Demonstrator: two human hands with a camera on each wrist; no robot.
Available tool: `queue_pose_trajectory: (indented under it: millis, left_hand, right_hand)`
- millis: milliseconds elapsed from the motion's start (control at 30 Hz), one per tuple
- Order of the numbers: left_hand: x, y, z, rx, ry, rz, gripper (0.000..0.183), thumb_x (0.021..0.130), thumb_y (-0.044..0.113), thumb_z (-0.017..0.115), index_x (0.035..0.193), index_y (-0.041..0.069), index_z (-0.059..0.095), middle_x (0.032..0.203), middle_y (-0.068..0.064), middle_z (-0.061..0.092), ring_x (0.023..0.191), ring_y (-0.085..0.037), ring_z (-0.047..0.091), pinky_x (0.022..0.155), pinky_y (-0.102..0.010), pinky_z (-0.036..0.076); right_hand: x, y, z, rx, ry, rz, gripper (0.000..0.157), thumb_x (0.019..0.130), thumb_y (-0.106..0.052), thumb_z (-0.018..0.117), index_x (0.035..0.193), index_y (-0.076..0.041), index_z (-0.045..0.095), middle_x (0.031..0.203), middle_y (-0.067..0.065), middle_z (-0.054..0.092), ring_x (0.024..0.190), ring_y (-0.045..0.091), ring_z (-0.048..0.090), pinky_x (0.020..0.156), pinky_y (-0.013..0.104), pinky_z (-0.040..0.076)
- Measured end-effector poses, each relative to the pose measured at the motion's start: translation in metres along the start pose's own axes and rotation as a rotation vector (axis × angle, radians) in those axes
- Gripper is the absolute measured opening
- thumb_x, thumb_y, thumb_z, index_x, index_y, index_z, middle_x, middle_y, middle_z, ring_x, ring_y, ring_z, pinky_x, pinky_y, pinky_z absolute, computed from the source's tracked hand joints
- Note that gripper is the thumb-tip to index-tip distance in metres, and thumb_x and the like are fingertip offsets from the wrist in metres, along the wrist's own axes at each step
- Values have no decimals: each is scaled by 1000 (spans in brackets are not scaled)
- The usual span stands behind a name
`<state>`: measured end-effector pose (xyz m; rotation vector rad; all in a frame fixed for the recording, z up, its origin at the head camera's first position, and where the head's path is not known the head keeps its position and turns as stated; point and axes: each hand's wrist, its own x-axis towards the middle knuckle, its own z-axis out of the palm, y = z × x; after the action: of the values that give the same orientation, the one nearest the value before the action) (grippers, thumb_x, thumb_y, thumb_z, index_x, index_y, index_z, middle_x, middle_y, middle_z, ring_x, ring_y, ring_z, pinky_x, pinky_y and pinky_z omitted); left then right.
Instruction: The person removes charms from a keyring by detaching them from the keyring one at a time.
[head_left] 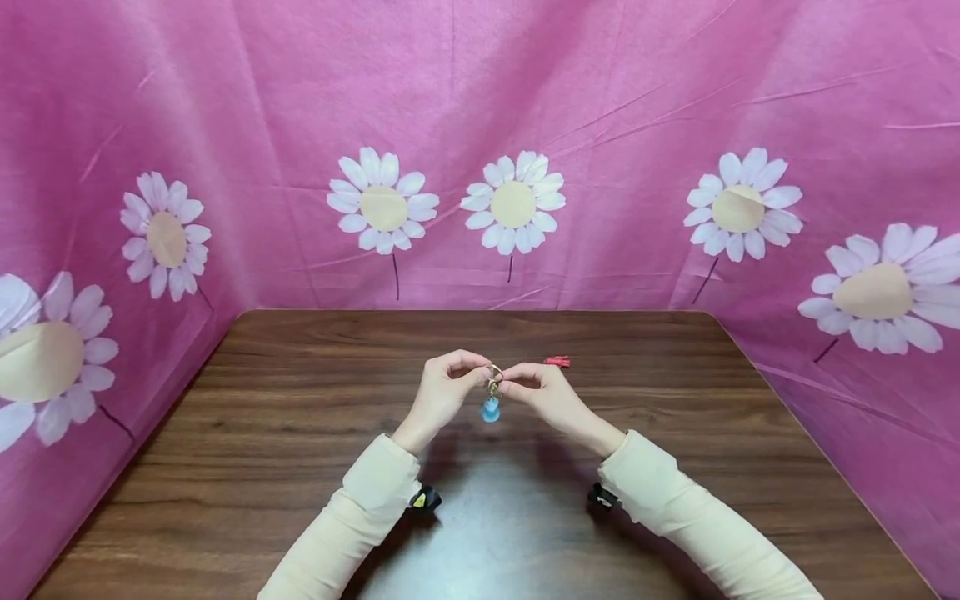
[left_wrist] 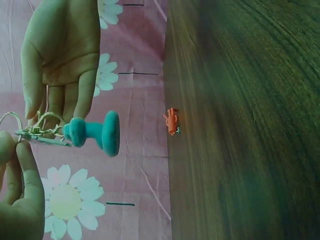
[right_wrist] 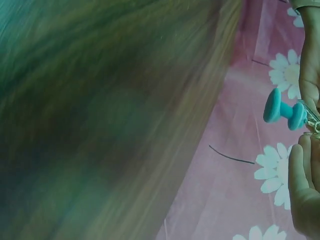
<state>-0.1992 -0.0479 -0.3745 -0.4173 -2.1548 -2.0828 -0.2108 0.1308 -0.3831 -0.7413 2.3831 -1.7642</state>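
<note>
My left hand (head_left: 441, 393) and right hand (head_left: 553, 395) meet above the table, pinching the gold-coloured ring of a keychain (head_left: 492, 387) from either side. Below the ring hangs a blue-green charm (head_left: 490, 410), shaped like a small dumbbell with rounded ends. The left wrist view shows the charm (left_wrist: 95, 134) close up, with metal links and a clasp (left_wrist: 37, 131) between the fingertips. In the right wrist view the charm (right_wrist: 284, 111) shows at the right edge, and the ring is partly cut off.
A small red figure-like trinket (head_left: 557, 361) lies on the brown wooden table (head_left: 300, 417), beyond my right hand. Pink cloth with white daisies (head_left: 513, 204) surrounds the table's back and sides. Dark wrist devices (head_left: 426, 499) sit under both pale sleeves.
</note>
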Motion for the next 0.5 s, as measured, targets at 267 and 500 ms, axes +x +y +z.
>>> queue_pose_trajectory:
  millis: [267, 500]
  left_hand:
    - [-3, 11, 0, -73, -12, -20, 15, 82, 1, 64, 94, -9, 64, 85, -16, 68, 71, -6, 62, 65, -19, 52]
    - [-8, 21, 3, -48, -4, -6, 14, 83, -1, 63, 93, -11, 63, 83, -15, 68, 72, -6, 61, 69, -27, 55]
  right_hand:
    - [2, 0, 10, 87, 11, 42, 24, 82, -7, 65, 101, 8, 62, 94, 10, 67, 83, 2, 61, 75, 23, 52]
    - [2, -2, 14, 137, 53, 56, 24, 79, -3, 67, 96, 11, 59, 93, 20, 67, 78, 3, 64, 72, 20, 52]
